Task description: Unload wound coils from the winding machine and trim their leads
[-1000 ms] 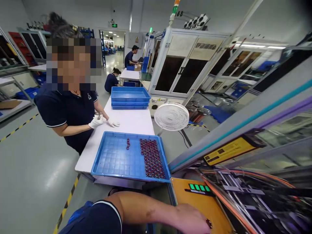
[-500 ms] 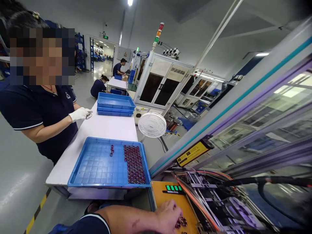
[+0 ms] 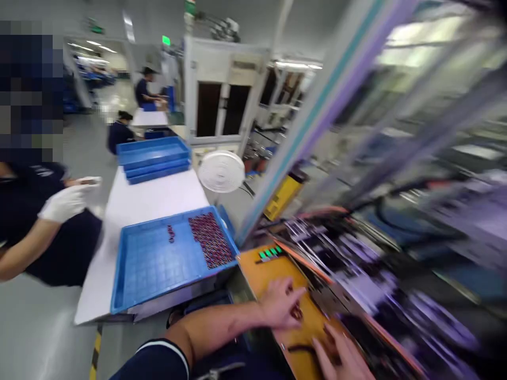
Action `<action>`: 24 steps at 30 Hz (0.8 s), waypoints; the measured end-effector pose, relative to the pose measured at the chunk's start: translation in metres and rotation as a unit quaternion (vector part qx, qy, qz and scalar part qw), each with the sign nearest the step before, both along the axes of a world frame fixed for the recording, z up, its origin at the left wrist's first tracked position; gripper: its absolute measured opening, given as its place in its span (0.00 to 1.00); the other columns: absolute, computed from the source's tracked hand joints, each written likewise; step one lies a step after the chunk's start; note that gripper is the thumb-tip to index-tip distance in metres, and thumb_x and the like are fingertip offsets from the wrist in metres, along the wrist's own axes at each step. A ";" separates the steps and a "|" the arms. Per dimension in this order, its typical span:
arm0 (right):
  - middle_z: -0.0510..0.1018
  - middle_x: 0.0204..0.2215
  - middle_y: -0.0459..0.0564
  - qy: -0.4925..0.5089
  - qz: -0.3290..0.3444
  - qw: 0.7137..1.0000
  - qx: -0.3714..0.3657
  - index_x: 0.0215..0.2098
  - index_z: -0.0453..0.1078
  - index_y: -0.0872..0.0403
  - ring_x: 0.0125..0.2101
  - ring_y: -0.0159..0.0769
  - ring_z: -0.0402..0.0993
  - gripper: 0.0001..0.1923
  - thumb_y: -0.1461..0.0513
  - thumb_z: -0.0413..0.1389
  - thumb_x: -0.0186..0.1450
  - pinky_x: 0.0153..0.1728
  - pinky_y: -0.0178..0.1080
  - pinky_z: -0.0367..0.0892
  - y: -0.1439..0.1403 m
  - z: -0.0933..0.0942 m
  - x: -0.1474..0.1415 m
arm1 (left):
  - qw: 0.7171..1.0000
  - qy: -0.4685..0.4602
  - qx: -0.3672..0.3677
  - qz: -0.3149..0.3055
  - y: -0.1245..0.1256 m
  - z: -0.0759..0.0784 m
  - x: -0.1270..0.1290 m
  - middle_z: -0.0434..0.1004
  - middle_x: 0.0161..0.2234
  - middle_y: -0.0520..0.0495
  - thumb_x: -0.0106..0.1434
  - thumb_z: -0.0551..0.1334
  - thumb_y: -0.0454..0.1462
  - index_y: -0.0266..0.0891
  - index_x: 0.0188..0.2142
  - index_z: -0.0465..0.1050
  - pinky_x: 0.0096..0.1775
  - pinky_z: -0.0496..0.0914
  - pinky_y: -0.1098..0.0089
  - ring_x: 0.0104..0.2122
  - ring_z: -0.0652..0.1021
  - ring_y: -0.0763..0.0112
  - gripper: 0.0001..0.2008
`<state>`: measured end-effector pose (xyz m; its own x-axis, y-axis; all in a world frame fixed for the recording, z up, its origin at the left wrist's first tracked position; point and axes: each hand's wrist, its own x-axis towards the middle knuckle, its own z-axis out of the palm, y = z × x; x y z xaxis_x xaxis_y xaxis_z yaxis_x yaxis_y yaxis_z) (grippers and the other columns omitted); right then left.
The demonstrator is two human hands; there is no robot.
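Observation:
My left hand [image 3: 280, 305] is curled over small round metal parts [image 3: 296, 311] that look like bearings, at the orange work surface [image 3: 257, 274]. Its fingers and thumb close about them, though motion smears the detail. My right hand [image 3: 343, 354] reaches in from the bottom edge over the same surface. Its fingers are apart, with nothing visible gripped. Between the hands, near the front, lies a short black strip [image 3: 301, 348]. Rows of similar small dark-red parts [image 3: 212, 240] fill the right side of a blue tray [image 3: 122, 272], and a few more sit mid-tray.
Stacked blue trays [image 3: 154, 153] stand farther back on the white table [image 3: 158, 198]. At left is a co-worker with a white-gloved hand [image 3: 65, 203]. A white fan [image 3: 222, 171] stands beyond the table. Machine rails [image 3: 317, 245] and a slanted frame post [image 3: 309, 121] border the right.
The view has swung right and blurred. My right hand has come into view at the bottom. My left hand stays at the small round parts. The co-worker's gloved hands appear closer.

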<state>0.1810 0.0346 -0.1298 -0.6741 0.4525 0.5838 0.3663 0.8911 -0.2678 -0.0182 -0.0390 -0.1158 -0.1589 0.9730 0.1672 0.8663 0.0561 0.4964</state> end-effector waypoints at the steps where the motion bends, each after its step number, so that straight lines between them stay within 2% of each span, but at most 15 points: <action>1: 0.80 0.37 0.60 -0.005 -0.005 1.000 0.004 0.50 0.69 0.58 0.35 0.48 0.80 0.19 0.53 0.49 0.71 0.34 0.47 0.77 -0.010 0.018 0.007 | 1.000 -0.003 -0.001 -0.009 0.004 0.003 0.000 0.66 0.60 0.34 0.48 0.73 0.47 0.41 0.59 0.66 0.53 0.68 0.53 0.56 0.71 0.48 0.41; 3: 0.79 0.41 0.62 -0.004 -0.020 1.000 -0.014 0.52 0.68 0.59 0.40 0.48 0.79 0.16 0.58 0.50 0.71 0.40 0.49 0.76 -0.026 0.051 0.019 | 1.000 -0.009 0.000 -0.028 0.016 0.004 -0.001 0.64 0.62 0.34 0.52 0.72 0.42 0.41 0.52 0.72 0.56 0.64 0.46 0.60 0.67 0.46 0.27; 4: 0.78 0.44 0.61 -0.013 -0.050 0.998 -0.027 0.54 0.67 0.58 0.44 0.47 0.78 0.16 0.60 0.50 0.71 0.45 0.48 0.76 -0.030 0.064 0.025 | 0.999 -0.012 0.002 -0.039 0.024 0.002 -0.002 0.63 0.62 0.34 0.54 0.70 0.39 0.40 0.48 0.74 0.57 0.63 0.45 0.61 0.65 0.46 0.21; 7: 0.77 0.48 0.58 -0.038 -0.162 0.984 -0.058 0.56 0.66 0.56 0.49 0.43 0.75 0.16 0.62 0.52 0.70 0.51 0.46 0.73 -0.038 0.081 0.055 | 0.997 -0.022 0.013 -0.070 0.046 -0.005 -0.005 0.64 0.61 0.33 0.61 0.64 0.38 0.38 0.42 0.75 0.58 0.60 0.43 0.62 0.62 0.44 0.10; 12: 0.77 0.47 0.58 -0.033 -0.292 0.952 -0.089 0.53 0.70 0.56 0.49 0.43 0.74 0.15 0.62 0.53 0.70 0.54 0.47 0.71 -0.065 0.072 0.117 | 0.996 -0.019 0.048 -0.074 0.059 -0.010 -0.015 0.64 0.59 0.32 0.64 0.61 0.41 0.36 0.42 0.75 0.61 0.56 0.42 0.63 0.59 0.42 0.12; 15: 0.78 0.45 0.59 -0.029 -0.329 0.939 -0.100 0.51 0.71 0.58 0.47 0.45 0.74 0.14 0.62 0.52 0.70 0.51 0.49 0.72 -0.077 0.060 0.134 | 0.996 -0.008 0.063 -0.065 0.058 -0.009 -0.019 0.65 0.58 0.33 0.62 0.62 0.41 0.37 0.44 0.75 0.62 0.55 0.42 0.63 0.59 0.42 0.13; 17: 0.78 0.43 0.60 -0.038 -0.333 0.935 -0.112 0.49 0.72 0.59 0.46 0.44 0.74 0.13 0.62 0.52 0.70 0.51 0.49 0.72 -0.076 0.051 0.135 | 0.995 -0.005 0.071 -0.065 0.058 -0.008 -0.021 0.65 0.59 0.33 0.61 0.62 0.41 0.36 0.48 0.73 0.63 0.55 0.44 0.64 0.60 0.43 0.17; 20: 0.78 0.43 0.58 -0.062 -0.327 0.934 -0.129 0.47 0.73 0.58 0.46 0.43 0.73 0.12 0.63 0.51 0.70 0.51 0.47 0.71 -0.068 0.036 0.125 | 0.994 -0.004 0.085 -0.063 0.055 -0.006 -0.022 0.59 0.63 0.30 0.60 0.63 0.43 0.32 0.58 0.64 0.64 0.53 0.45 0.66 0.58 0.44 0.29; 22: 0.77 0.44 0.57 -0.078 -0.319 0.935 -0.131 0.46 0.74 0.57 0.46 0.43 0.71 0.11 0.64 0.52 0.70 0.51 0.47 0.70 -0.061 0.030 0.114 | 0.993 -0.008 0.106 -0.050 0.044 0.001 -0.024 0.55 0.65 0.28 0.58 0.66 0.46 0.32 0.63 0.57 0.65 0.53 0.45 0.66 0.56 0.43 0.37; 24: 0.75 0.46 0.57 -0.085 -0.307 0.941 -0.118 0.45 0.75 0.57 0.48 0.44 0.70 0.11 0.65 0.52 0.70 0.51 0.46 0.69 -0.054 0.028 0.102 | 0.990 -0.015 0.141 -0.024 0.026 0.011 -0.026 0.54 0.66 0.27 0.58 0.67 0.46 0.33 0.65 0.53 0.65 0.54 0.45 0.67 0.57 0.44 0.42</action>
<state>0.2831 -0.0199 -0.1017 -0.3189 0.8899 0.3261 0.8478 0.4216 -0.3217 -0.0444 -0.0130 -0.1046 -0.1225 0.8950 0.4290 0.8491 -0.1293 0.5122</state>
